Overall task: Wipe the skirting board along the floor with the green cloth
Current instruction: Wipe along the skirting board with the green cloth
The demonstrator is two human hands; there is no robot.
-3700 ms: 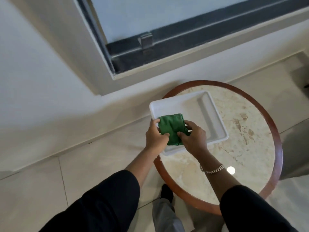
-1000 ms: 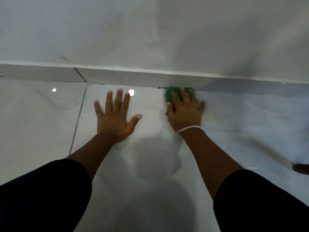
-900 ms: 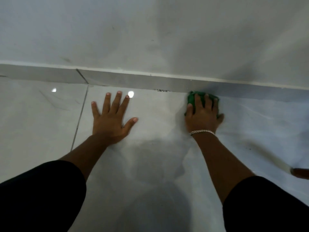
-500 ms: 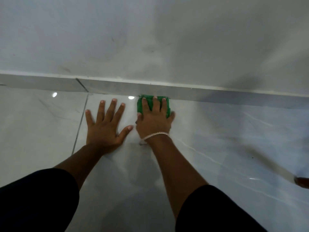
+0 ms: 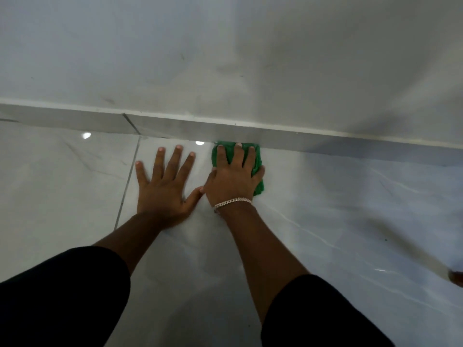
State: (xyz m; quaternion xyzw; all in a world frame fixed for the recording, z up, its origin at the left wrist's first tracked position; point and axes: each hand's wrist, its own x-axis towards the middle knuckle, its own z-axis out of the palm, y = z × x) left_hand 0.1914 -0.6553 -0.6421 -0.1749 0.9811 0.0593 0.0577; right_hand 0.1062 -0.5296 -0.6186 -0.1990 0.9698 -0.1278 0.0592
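The grey skirting board runs across the view where the white wall meets the glossy floor. My right hand, with a silver bracelet on the wrist, presses the folded green cloth flat against the foot of the board; the cloth's far edge touches it. Most of the cloth is hidden under my fingers. My left hand lies flat on the floor tile just left of the right hand, fingers spread, holding nothing.
The white wall rises above the board. A joint in the skirting sits left of my hands, in line with a floor grout line. A brown object shows at the right edge.
Over the last second my right hand slid the cloth right, then left along the board. Since half a second ago it has barely shifted. The left hand stayed planted.
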